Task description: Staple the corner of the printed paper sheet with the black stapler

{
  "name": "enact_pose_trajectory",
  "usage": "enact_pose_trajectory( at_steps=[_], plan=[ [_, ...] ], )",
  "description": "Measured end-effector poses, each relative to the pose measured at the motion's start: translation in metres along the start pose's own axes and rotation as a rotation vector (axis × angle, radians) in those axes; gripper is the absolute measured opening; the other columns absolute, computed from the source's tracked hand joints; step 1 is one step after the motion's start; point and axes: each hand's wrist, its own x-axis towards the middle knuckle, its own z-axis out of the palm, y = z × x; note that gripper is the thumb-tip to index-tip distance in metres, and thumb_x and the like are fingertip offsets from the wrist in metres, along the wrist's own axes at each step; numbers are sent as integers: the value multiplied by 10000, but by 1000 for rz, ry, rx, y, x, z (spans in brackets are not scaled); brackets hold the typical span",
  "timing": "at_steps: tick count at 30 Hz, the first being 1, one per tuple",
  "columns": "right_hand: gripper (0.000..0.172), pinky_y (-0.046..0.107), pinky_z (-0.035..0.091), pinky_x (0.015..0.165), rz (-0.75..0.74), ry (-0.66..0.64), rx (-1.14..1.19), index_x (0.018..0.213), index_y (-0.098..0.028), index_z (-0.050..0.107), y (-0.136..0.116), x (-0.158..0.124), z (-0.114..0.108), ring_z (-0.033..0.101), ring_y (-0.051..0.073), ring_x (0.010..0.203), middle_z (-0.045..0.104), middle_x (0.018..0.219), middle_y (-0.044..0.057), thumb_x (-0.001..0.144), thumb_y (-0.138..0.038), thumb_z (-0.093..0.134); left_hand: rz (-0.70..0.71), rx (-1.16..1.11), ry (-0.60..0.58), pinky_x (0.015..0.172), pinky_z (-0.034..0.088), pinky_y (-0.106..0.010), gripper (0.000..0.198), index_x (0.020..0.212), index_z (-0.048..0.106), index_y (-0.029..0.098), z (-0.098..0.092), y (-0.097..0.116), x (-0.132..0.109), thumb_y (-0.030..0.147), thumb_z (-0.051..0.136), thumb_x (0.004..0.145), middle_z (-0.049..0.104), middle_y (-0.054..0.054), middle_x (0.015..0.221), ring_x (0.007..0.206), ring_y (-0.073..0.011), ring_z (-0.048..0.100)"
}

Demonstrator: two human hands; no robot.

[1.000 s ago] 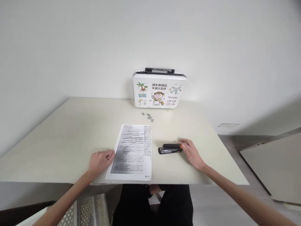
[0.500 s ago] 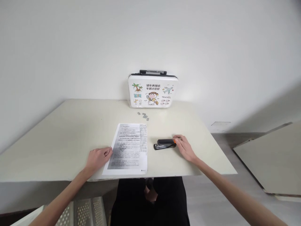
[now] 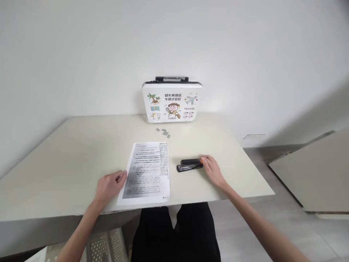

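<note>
"Just right of the frame's centre, what lies on the worktop [image 3: 89,153]?"

"A black stapler [image 3: 190,164], its long axis running nearly level across the frame, the left end a touch lower."

"Which hand is nearer?"

"The right hand [image 3: 213,171], plainly. It's on the stapler's right-hand end, by the orange mark. Its fingers look clamped there, though their undersides are hidden."

"So which way does the stapler lie from those fingers?"

"Out to the left, pointing at the printed sheet [image 3: 145,173]. The two are just beside each other, not touching; I'd judge that narrow gap to be the relation that counts most."

"And the sheet itself?"

"Flat, its long axis running up the frame, lower end near the worktop's front edge. The left hand [image 3: 109,185] rests at its left edge, fingers curled in together; I can't tell whether they pinch the paper."

"Farther out?"

"Small grey strips [image 3: 165,133], probably staples, lie above the sheet in the frame. Behind them, at upper centre, a white case [image 3: 173,103] with cartoon prints stands against the wall [image 3: 81,54]. Dark trousers [image 3: 201,233] show at bottom centre."
</note>
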Motion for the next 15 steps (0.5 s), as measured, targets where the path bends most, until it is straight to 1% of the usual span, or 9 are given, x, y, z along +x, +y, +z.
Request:
enact_pose_trajectory(
  at_steps=[2, 4, 5, 7, 9, 10, 12, 13, 15],
  plan=[
    [497, 444, 458, 993, 5, 11, 5, 1035, -266, 670, -3, -4, 3, 612, 265, 1076, 702, 1129, 68, 1086, -517, 244, 49, -41, 14, 589, 245, -279, 467, 615, 252, 208, 0, 7, 2, 460, 436, 963, 269, 42, 544, 525, -124, 251],
    [491, 438, 461, 942, 11, 11, 0, 1011, -265, 646, -5, -7, 5, 609, 265, 1010, 708, 1069, 66, 1090, -507, 226, 119, -92, 9, 584, 263, -278, 475, 604, 267, 209, 1, 25, 6, 449, 448, 972, 281, 45, 540, 524, -125, 262],
    [490, 436, 460, 923, 15, 11, -6, 1001, -265, 638, -6, -9, 5, 605, 265, 985, 708, 1046, 65, 1092, -504, 221, 159, -123, -5, 583, 279, -277, 474, 600, 294, 211, 2, 39, 9, 444, 459, 978, 313, 44, 540, 524, -125, 291],
    [489, 435, 454, 906, 19, 10, -16, 995, -263, 632, -8, -10, 5, 599, 264, 958, 708, 1022, 63, 1096, -496, 214, 250, -204, -56, 604, 331, -276, 394, 657, 424, 218, 6, 74, 18, 408, 475, 998, 462, 32, 609, 571, -138, 425],
    [489, 433, 451, 906, 19, 10, -19, 1004, -264, 639, -10, -11, 4, 602, 264, 960, 710, 1015, 61, 1100, -485, 213, 382, -307, -170, 675, 413, -282, 242, 865, 584, 224, 13, 111, 29, 408, 520, 1009, 626, -5, 826, 746, -175, 585],
    [486, 432, 452, 912, 17, 9, -17, 1018, -266, 646, -11, -12, 3, 606, 263, 972, 713, 1023, 60, 1101, -484, 220, 450, -341, -215, 740, 447, -299, 203, 975, 617, 228, 17, 129, 35, 420, 555, 1005, 659, -21, 933, 846, -197, 623],
    [472, 432, 455, 939, 9, 12, -5, 1051, -272, 660, -13, -12, 2, 616, 262, 1008, 721, 1060, 57, 1102, -489, 244, 532, -388, -252, 815, 472, -330, 241, 1135, 626, 234, 28, 159, 48, 427, 613, 990, 665, -47, 1082, 972, -232, 640],
    [458, 433, 456, 957, 4, 14, 5, 1077, -275, 665, -13, -12, 1, 620, 260, 1033, 724, 1088, 56, 1101, -494, 263, 552, -404, -266, 825, 475, -338, 254, 1143, 627, 230, 34, 170, 54, 426, 636, 982, 664, -52, 1095, 991, -243, 641],
    [420, 436, 460, 985, -9, 26, 21, 1129, -279, 667, -12, -13, 1, 627, 259, 1072, 725, 1137, 55, 1090, -516, 323, 573, -418, -293, 791, 471, -338, 232, 1060, 638, 215, 45, 185, 64, 431, 656, 977, 666, -51, 1052, 957, -246, 645]
  ],
)
